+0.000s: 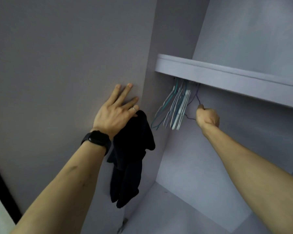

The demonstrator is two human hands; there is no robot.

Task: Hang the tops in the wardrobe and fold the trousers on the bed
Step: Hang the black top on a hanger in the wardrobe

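My left hand point(116, 114) presses flat against the wardrobe door point(57, 65), its fingers spread and straight. A black top point(130, 152) hangs down from under that hand's thumb side, and the thumb itself is hidden. Inside the wardrobe point(201, 157) my right hand point(207, 117) is curled in a fist around a thin purple wire hanger point(197, 98). That hanger hangs beneath the shelf point(227, 73). Just left of it, a bunch of several white and teal hangers point(174, 107) leans to the left. The rail is hidden by the shelf edge.
Below the hangers the wardrobe compartment has pale side and back walls and a bare floor panel point(176, 208). A dark vertical strip point(2, 191) runs along the door's lower left. A black watch point(97, 141) is on my left wrist.
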